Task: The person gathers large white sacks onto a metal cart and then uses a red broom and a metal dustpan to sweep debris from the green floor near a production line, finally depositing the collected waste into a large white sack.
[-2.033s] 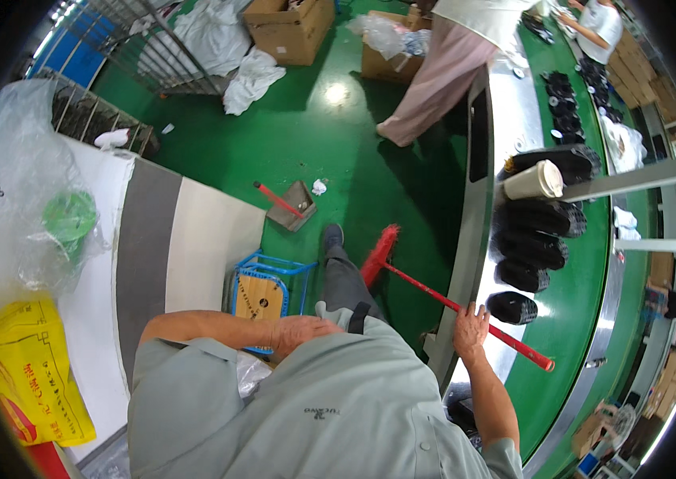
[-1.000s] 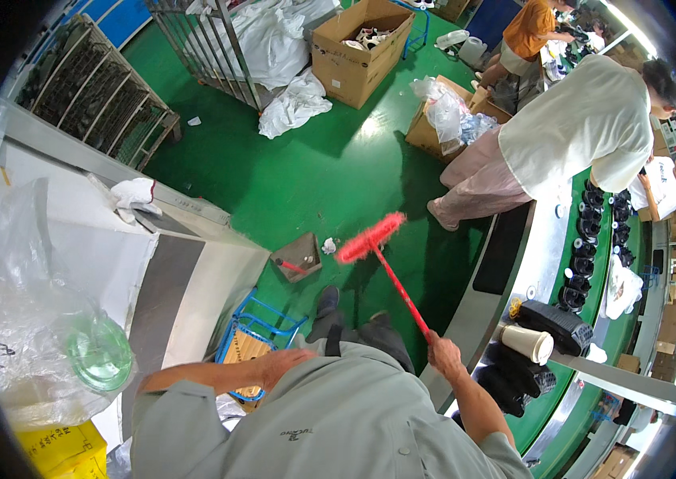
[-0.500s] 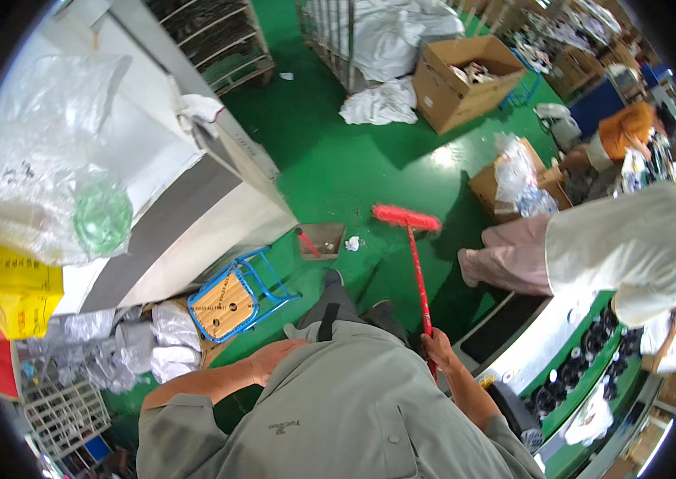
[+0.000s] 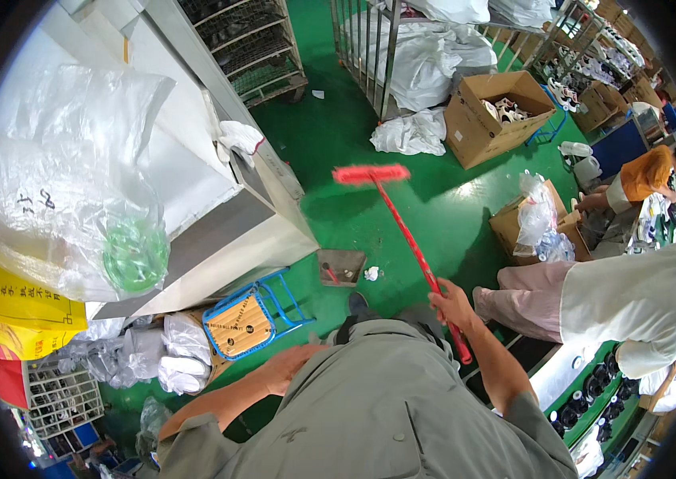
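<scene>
Fingers [image 4: 440,301] of the right hand [image 4: 456,307] are curled round the slim handle of a red broom [image 4: 407,238], its butt end sticking out past the grip. The broom reaches out ahead over the floor [image 4: 306,160], its bristle head a fuzzy, slightly blurred bar set crosswise; whether it touches the ground I cannot tell. The left hand [image 4: 286,370] lies against the front of the grey-green shirt [image 4: 338,407], its fingertips partly hidden, so I cannot tell how far they are spread.

Nearer than the broom head sits a grey, box-shaped dustpan [image 4: 346,267] with a short red handle, a crumpled white scrap [image 4: 371,273] just beside it. Left of these stands a stool [image 4: 234,323] with a blue tubular frame and a wooden seat.

The floor is smooth, glossy green. Beyond are an open cardboard box [image 4: 478,132], limp white cloth [image 4: 411,132] and a barred metal cart [image 4: 386,60]; a person in a cream top [image 4: 629,295] bends at the right.

Half a second ago the broom head was right of the scrap and closer to the dustpan; now it is farther out, beyond both.
</scene>
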`<state>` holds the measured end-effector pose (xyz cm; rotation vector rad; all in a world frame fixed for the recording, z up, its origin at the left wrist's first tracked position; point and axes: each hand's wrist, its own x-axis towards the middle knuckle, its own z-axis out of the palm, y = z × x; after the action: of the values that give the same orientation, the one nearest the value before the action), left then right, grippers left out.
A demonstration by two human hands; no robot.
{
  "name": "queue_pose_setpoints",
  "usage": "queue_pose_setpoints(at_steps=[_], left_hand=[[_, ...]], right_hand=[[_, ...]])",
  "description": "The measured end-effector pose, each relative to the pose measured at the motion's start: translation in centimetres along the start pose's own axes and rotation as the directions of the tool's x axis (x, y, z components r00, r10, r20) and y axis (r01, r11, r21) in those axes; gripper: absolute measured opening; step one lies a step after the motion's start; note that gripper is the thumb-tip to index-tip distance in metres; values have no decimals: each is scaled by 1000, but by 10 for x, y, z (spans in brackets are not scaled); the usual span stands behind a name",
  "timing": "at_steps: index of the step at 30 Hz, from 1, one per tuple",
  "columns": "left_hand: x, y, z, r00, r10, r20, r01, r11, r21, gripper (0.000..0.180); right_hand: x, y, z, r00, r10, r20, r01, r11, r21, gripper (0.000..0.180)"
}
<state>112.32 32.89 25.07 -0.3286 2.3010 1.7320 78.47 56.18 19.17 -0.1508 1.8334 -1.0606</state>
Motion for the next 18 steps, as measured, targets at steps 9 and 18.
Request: queue_pose_setpoints(at_steps=[9,18], left_hand=[[26,35,-94,400,-314,-861,499,862,-83,47],[116,45,-143,26,-352,-936,549,787,-281,35]], right_hand=[[193,-58,21,804,-581,128,565,679,-470,17],[425,-232,93,836,-483,260,547,700,-459,16]])
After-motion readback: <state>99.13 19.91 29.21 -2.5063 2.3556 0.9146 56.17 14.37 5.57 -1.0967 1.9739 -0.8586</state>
